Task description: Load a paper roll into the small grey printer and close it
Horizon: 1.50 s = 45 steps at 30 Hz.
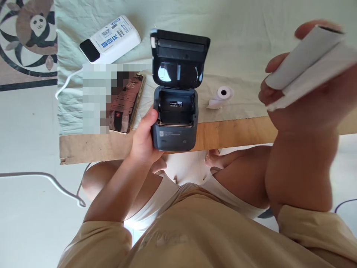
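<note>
Nearest the camera, the person's beige top and bare knees fill the lower frame, and from there both arms reach forward over the edge of the low desk (237, 132). On the left, the left hand (143, 139) is closed around the side of a small dark label printer (175, 119), thumb up along its casing, which seems to steady the device at the desk's near edge. Its lid (180, 59) stands swung open and upright, so the paper bay lies exposed and empty. Raised close to the camera on the right, the right hand (301, 100) pinches a white paper roll (306, 63) between thumb and fingers; it is held well above the desk, blurred, with a loose end showing. Just right of the printer, 1 smaller paper roll (222, 95) lies on its side on the pale cloth (245, 37) that covers the desk. Left of the printer rests a phone (125, 104), its screen partly pixelated, touching nothing else. Farther back sits a white power bank (111, 39) with a white cable (65, 83) trailing off the cloth's left edge toward the floor, where a patterned mat (25, 41) shows.
</note>
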Motion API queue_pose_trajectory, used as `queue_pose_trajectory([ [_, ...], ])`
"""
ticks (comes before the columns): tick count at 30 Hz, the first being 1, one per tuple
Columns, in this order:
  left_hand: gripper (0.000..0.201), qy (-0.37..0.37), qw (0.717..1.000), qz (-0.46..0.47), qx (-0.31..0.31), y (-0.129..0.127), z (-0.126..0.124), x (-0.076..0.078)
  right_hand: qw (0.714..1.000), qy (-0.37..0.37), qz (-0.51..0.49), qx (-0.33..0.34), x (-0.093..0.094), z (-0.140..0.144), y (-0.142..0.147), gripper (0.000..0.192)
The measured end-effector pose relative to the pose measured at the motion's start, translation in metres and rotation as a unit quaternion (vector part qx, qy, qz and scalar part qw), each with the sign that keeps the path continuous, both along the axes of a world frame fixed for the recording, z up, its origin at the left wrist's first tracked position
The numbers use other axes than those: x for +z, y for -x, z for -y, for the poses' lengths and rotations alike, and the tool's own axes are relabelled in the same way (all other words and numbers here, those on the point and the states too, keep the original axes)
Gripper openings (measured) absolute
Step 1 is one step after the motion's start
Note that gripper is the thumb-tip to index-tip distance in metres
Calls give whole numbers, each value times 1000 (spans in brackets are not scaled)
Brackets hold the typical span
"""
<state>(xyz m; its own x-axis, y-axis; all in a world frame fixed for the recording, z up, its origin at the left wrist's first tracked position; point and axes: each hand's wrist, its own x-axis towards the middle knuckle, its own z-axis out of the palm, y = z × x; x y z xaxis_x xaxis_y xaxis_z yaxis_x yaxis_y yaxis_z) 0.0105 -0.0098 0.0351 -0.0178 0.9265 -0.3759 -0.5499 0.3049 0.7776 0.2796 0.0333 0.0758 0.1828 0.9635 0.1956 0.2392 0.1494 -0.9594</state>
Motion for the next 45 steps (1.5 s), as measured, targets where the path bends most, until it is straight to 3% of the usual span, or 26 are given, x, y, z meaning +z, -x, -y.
queue_pose_trajectory([
  [3,41,36,999,-10,23,-2,-3,1,998,34,7,-54,-16,-10,-13,28],
  [7,41,48,999,-24,10,-2,-4,3,965,9,248,-89,-33,-10,-24,19],
  [11,39,52,998,-16,30,-1,-3,3,943,25,320,-88,-49,-17,-41,35],
  [13,37,36,999,2,36,-1,-3,2,936,52,340,-74,-48,-17,-45,43],
  [15,37,23,999,13,31,-2,-4,2,934,10,353,-58,-39,-11,-40,53],
  [17,38,31,999,9,18,-2,-4,3,933,-100,341,-57,-27,-1,-25,56],
  [20,42,33,999,2,-2,-2,-3,4,939,-138,314,24,-21,11,5,44],
  [22,42,11,1000,6,-4,-1,-2,3,927,-83,351,106,-30,11,22,49],
  [25,39,5,1000,13,3,0,0,2,910,-7,387,150,-48,4,33,57],
  [29,34,49,999,-17,3,1,-1,4,921,2,373,108,-61,-3,32,48],
  [31,31,56,998,-33,-9,1,-3,5,936,-12,343,82,-65,-6,32,53],
  [35,32,45,998,-39,-26,2,-5,5,994,9,105,22,-78,-18,27,83],
  [37,31,45,998,-40,-25,2,-4,5,997,71,-29,19,-84,-25,20,72],
  [39,32,50,997,-47,-22,2,-3,5,986,127,-84,60,-83,-28,15,48],
  [42,33,42,997,-54,-25,1,-2,4,990,93,-48,92,-63,-17,21,37],
  [45,29,10,998,-44,-41,-1,-1,1,991,-76,99,36,-28,7,45,41],
])
